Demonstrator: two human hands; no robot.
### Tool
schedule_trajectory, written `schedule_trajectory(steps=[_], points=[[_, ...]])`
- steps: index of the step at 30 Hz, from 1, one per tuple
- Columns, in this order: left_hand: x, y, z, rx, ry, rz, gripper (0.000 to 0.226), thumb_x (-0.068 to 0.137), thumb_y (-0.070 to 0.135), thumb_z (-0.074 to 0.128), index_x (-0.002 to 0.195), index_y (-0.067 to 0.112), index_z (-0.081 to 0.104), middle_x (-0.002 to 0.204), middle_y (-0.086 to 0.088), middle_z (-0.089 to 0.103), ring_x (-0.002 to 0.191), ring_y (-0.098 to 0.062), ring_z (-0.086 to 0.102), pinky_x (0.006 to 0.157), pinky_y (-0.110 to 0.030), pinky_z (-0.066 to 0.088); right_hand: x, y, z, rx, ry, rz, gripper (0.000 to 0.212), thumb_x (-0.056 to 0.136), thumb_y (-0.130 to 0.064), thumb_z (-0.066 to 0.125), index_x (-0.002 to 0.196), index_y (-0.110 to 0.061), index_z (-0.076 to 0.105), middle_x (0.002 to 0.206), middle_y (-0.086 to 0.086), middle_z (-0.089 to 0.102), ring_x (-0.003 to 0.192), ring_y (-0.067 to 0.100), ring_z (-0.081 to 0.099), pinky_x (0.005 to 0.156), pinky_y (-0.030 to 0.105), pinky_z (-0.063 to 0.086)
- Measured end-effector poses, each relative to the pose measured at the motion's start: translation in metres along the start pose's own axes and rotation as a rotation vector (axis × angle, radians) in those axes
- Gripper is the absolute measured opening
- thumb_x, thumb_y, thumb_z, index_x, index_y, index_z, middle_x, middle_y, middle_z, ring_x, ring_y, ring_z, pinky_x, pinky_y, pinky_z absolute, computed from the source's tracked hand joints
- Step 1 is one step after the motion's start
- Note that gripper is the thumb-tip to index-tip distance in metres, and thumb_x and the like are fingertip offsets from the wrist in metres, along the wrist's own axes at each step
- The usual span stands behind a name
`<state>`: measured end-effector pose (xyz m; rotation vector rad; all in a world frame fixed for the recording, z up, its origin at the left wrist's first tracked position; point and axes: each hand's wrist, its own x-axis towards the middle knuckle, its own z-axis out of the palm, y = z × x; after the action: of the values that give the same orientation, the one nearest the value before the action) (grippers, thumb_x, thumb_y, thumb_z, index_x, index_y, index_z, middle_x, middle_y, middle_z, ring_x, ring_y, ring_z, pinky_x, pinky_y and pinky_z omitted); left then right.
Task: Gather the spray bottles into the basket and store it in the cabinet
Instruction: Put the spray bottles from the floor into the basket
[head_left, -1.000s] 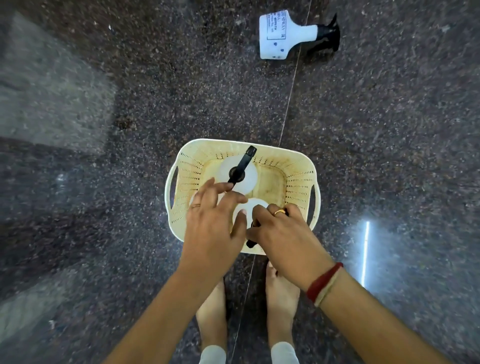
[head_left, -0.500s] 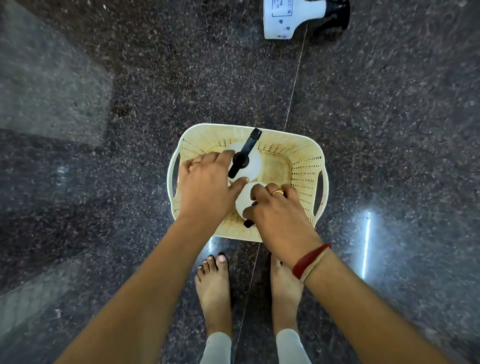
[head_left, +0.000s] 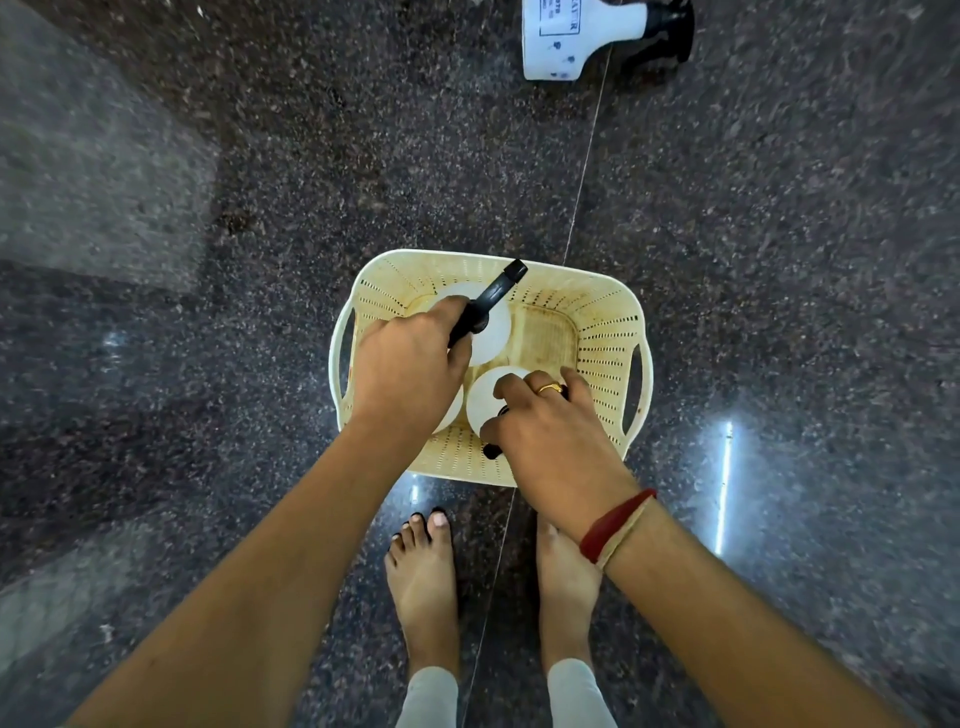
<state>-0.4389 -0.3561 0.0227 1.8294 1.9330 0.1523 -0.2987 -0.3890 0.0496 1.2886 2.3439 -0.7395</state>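
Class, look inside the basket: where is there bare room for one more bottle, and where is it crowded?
Free: the basket floor at its far right corner, bordered by the right wall and two upright bottles. Crowded: the left and near side, under the left hand and right hand.

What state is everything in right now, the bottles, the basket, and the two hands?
Basket: upright on the floor, partly filled.
Far bottle in basket: standing, black trigger head up.
Near bottle in basket: standing, top under the right hand.
Bottle on floor: lying on its side, outside the basket.
Left hand: closed on the far bottle's trigger head.
Right hand: closed on the near bottle's top.
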Motion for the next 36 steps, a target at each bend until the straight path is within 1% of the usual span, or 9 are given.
schedule_trajectory(steps=[6, 13, 15, 18, 21, 24, 28, 31, 36], points=[[-0.002, -0.001, 0.006, -0.024, -0.015, -0.040, 0.024, 0.088, 0.031, 0.056, 0.110, 0.024, 0.061, 0.071, -0.004, 0.072, 0.063, -0.031, 0.064, 0.062, -0.031, 0.039, -0.006, 0.000, -0.003, -0.035, 0.010, 0.024, 0.058, 0.082, -0.010, 0.057, 0.134, -0.027, 0.041, 0.130, 0.006, 0.042, 0.123, 0.031, 0.040, 0.110, 0.065, 0.001], [-0.006, -0.003, -0.002, -0.007, -0.013, -0.075, 0.047, 0.085, 0.052, 0.057, 0.120, 0.020, 0.052, 0.087, -0.001, 0.074, 0.084, -0.027, 0.069, 0.077, -0.036, 0.043, -0.014, 0.029, -0.056, 0.225, 0.045, 0.134, 0.065, 0.080, -0.048, 0.063, 0.136, -0.043, 0.031, 0.142, -0.008, 0.032, 0.133, 0.020, 0.032, 0.109, 0.057, -0.012], [-0.009, -0.001, -0.011, 0.031, 0.074, -0.083, 0.048, 0.087, 0.049, 0.054, 0.124, 0.019, 0.050, 0.101, -0.002, 0.070, 0.095, -0.028, 0.063, 0.080, -0.039, 0.041, -0.010, 0.058, -0.076, 0.499, 0.158, 0.242, 0.057, 0.077, -0.050, 0.063, 0.131, -0.044, 0.043, 0.135, -0.008, 0.043, 0.126, 0.018, 0.040, 0.116, 0.055, 0.010], [-0.021, 0.013, -0.024, -0.003, 0.238, 0.004, 0.039, 0.089, 0.040, 0.053, 0.117, 0.014, 0.054, 0.099, -0.005, 0.061, 0.087, -0.022, 0.054, 0.073, -0.031, 0.036, 0.007, 0.106, -0.088, 0.850, 0.489, 0.456, 0.031, 0.083, -0.034, 0.067, 0.112, -0.035, 0.058, 0.117, 0.001, 0.060, 0.101, 0.012, 0.053, 0.094, 0.033, 0.044], [-0.036, 0.036, -0.024, -0.142, 0.176, 0.099, 0.035, 0.089, 0.036, 0.050, 0.114, 0.013, 0.055, 0.091, 0.000, 0.060, 0.078, -0.008, 0.047, 0.068, -0.021, 0.034, 0.048, 0.146, -0.085, 1.172, 0.679, 0.626, 0.011, 0.086, -0.017, 0.064, 0.096, -0.023, 0.062, 0.086, -0.005, 0.060, 0.072, 0.001, 0.052, 0.068, 0.017, 0.044], [-0.045, 0.051, -0.016, -0.214, 0.102, 0.146, 0.033, 0.089, 0.037, 0.048, 0.116, 0.018, 0.049, 0.084, 0.008, 0.061, 0.069, -0.003, 0.050, 0.058, -0.017, 0.044, 0.104, 0.175, -0.076, 1.276, 0.680, 0.758, 0.017, 0.088, -0.017, 0.061, 0.105, -0.017, 0.058, 0.094, -0.003, 0.057, 0.073, 0.003, 0.049, 0.073, 0.021, 0.042], [-0.031, 0.055, -0.009, -0.305, 0.161, 0.229, 0.029, 0.090, 0.033, 0.049, 0.116, 0.022, 0.047, 0.077, 0.010, 0.060, 0.068, -0.008, 0.056, 0.056, -0.025, 0.049, 0.160, 0.201, -0.076, 0.689, 0.601, 0.686, 0.065, 0.084, -0.031, 0.068, 0.139, -0.019, 0.034, 0.150, 0.017, 0.023, 0.120, 0.026, 0.045, 0.103, 0.027, 0.034], [-0.008, 0.054, -0.007, -0.286, 0.243, 0.349, 0.025, 0.091, 0.026, 0.053, 0.114, 0.020, 0.050, 0.076, 0.007, 0.060, 0.066, -0.012, 0.054, 0.058, -0.030, 0.047, 0.201, 0.223, -0.095, 0.158, 0.501, 0.526, 0.094, 0.076, -0.033, 0.074, 0.148, -0.023, 0.016, 0.157, 0.015, 0.008, 0.138, 0.043, 0.023, 0.111, 0.056, 0.024], [0.028, 0.056, -0.009, -0.328, 0.249, 0.473, 0.023, 0.092, 0.022, 0.054, 0.114, 0.018, 0.050, 0.079, 0.002, 0.062, 0.070, -0.018, 0.055, 0.062, -0.036, 0.047, 0.263, 0.254, -0.122, -0.301, 0.210, 0.551, 0.101, 0.077, -0.024, 0.074, 0.151, -0.018, 0.005, 0.160, 0.011, 0.005, 0.145, 0.039, 0.004, 0.110, 0.068, 0.001]])
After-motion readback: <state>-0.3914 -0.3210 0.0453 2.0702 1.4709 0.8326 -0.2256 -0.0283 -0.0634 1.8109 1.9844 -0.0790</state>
